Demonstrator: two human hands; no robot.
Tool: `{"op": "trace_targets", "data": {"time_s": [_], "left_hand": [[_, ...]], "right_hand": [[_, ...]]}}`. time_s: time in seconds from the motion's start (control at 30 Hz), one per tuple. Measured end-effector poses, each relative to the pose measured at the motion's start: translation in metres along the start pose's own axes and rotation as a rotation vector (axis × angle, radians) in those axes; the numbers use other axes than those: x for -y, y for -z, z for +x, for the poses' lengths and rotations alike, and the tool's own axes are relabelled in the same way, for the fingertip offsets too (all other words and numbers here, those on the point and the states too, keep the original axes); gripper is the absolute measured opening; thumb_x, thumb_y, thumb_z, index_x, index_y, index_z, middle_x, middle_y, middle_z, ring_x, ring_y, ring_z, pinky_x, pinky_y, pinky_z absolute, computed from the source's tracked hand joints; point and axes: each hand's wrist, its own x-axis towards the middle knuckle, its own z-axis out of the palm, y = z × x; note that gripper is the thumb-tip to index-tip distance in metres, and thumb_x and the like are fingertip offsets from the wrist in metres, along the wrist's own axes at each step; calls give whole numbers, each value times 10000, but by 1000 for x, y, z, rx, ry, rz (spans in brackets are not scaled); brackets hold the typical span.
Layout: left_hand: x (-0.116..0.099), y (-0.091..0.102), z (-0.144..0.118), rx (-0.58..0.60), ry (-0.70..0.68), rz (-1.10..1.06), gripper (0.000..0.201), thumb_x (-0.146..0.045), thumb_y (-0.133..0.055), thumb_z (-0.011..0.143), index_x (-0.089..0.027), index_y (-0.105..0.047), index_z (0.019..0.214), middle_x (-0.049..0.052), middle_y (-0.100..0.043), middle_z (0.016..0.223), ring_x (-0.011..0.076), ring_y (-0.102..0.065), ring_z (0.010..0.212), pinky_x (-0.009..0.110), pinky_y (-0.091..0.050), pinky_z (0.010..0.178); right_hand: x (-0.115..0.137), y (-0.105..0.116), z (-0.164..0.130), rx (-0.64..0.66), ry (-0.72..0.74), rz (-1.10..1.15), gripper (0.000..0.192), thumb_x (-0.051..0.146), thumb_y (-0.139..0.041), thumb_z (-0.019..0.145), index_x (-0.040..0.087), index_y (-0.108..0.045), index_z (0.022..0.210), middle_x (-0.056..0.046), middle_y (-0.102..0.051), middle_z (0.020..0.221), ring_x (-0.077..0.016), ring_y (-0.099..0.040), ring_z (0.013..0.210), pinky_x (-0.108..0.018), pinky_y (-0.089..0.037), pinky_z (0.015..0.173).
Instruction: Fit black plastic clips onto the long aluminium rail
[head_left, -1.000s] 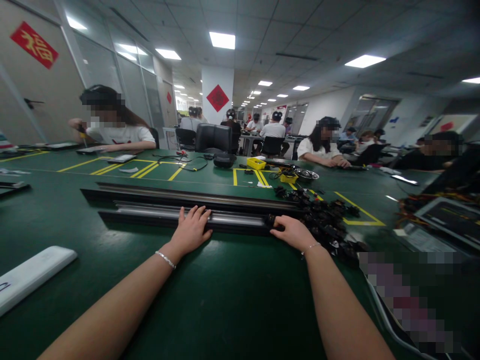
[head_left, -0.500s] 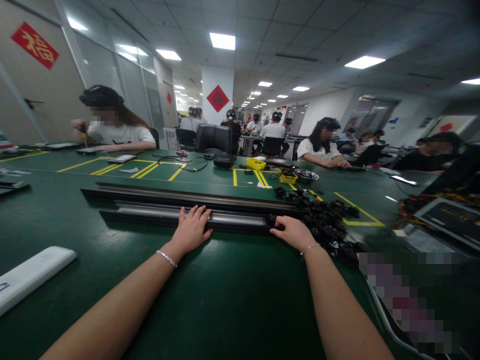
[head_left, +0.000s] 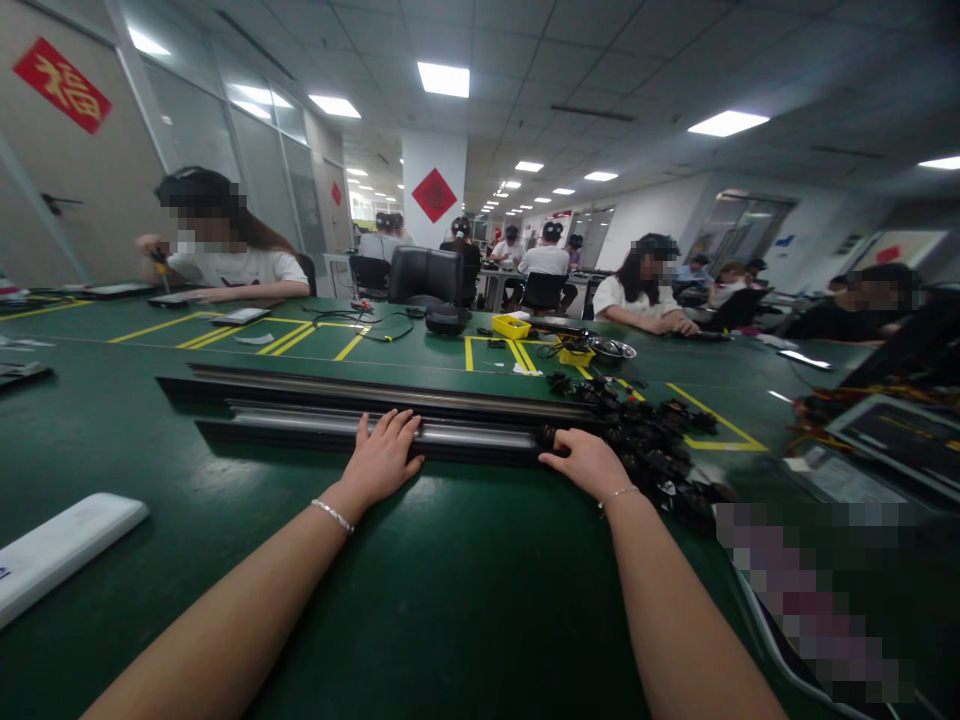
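Observation:
Two long black and silver rails lie across the green table, the near rail (head_left: 300,425) in front of the far rail (head_left: 360,388). My left hand (head_left: 384,458) rests flat on the near rail with its fingers spread. At that rail's right end my right hand (head_left: 589,462) pinches a small black part (head_left: 545,437) against the end. A heap of small black parts (head_left: 656,445) lies just right of my right hand.
A white flat bar (head_left: 60,545) lies near the table's left front edge. Yellow trays (head_left: 512,326), a metal bowl (head_left: 613,349), cables and a black chair (head_left: 427,275) stand farther back. Other people sit at work around the table. Flat panels (head_left: 896,450) lie at the right.
Both hands stay where they were on the near rail. The view has shifted slightly to the right.

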Motion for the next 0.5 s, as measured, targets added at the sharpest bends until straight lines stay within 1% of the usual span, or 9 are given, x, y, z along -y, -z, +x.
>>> {"op": "trace_targets", "data": {"time_s": [0.13, 0.3, 0.5], "left_hand": [[-1, 3, -1, -1, 8, -10, 538, -399, -466, 798, -219, -407, 1301, 103, -455, 1347, 295, -372, 1236, 568, -154, 1042], [-2, 5, -1, 5, 17, -19, 462, -403, -467, 802, -239, -473, 1234, 98, -504, 1279, 291, -420, 1184, 548, -192, 1026], [-1, 3, -2, -10, 25, -2, 419, -406, -457, 822, -237, -486, 1204, 112, -529, 1219, 289, -436, 1159, 599, -107, 1040]], "right_hand": [[-1, 1, 1, 16, -2, 3, 232, 427, -603, 740, 210, -554, 674, -8, -579, 750, -142, -521, 681, -246, -322, 588], [-1, 1, 1, 13, -10, 4, 237, 431, -606, 734, 212, -548, 664, -9, -578, 737, -145, -522, 673, -247, -328, 589], [1, 0, 2, -9, -25, -2, 253, 443, -603, 728, 210, -550, 647, -6, -564, 717, -143, -518, 666, -244, -334, 591]]}}
